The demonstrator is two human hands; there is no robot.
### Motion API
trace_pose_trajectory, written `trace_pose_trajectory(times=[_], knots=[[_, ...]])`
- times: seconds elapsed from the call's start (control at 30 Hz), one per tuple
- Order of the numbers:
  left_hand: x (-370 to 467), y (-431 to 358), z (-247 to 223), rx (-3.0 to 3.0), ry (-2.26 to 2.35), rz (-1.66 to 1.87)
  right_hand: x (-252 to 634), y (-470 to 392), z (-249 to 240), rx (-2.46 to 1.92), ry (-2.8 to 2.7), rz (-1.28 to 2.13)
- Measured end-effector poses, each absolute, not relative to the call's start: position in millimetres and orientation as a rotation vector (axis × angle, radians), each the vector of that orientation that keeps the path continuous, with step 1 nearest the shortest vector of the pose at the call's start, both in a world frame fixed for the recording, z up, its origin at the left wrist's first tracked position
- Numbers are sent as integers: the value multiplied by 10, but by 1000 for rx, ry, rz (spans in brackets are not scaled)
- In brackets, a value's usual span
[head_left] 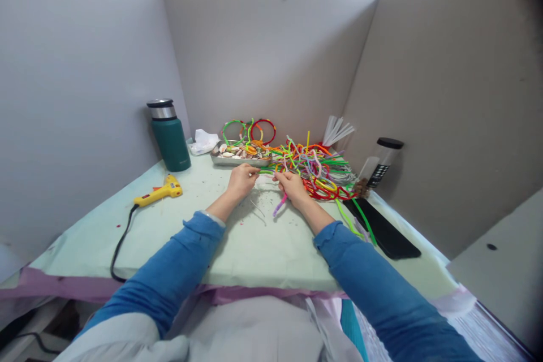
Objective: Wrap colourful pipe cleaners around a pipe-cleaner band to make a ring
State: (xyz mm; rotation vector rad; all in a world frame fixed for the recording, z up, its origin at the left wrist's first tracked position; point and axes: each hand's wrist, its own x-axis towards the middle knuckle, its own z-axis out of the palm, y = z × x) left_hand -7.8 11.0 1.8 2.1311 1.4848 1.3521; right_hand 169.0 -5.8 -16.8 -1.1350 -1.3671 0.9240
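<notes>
Over the middle of the table, my left hand (242, 181) is closed in a pinch on one end of a green pipe cleaner (266, 171). That strand stretches across to my right hand (292, 185), whose fingers are closed around multicoloured pipe cleaner. A pink and purple pipe cleaner end (279, 207) hangs below my right hand. Just behind both hands is a metal tray (240, 162) of shells. A tangled heap of colourful pipe cleaners (316, 161) lies behind and right of my right hand. Which strands join within the fingers is hidden.
A yellow glue gun (159, 191) with a black cord lies left, near a green bottle (171, 141). Pipe-cleaner rings (233, 122) stand behind the tray. White glue sticks (337, 131), a clear bottle (384, 161) and a black phone-like slab (388, 232) are right. Grey partitions (271, 56) enclose the table.
</notes>
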Motion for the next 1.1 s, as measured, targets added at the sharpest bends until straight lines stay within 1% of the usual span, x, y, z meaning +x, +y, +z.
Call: trace_pose_trajectory(times=[0.27, 0.63, 1.1], knots=[[-73, 108, 19, 2213, 1542, 1314, 1704, 2, -234, -1094, -1412, 894], [-58, 68, 83, 1790, 1532, 1249, 1704, -28, -200, -1076, -1435, 877], [-68, 29, 99, 1539, 1312, 1065, 1715, -14, -220, -1062, -1457, 860]])
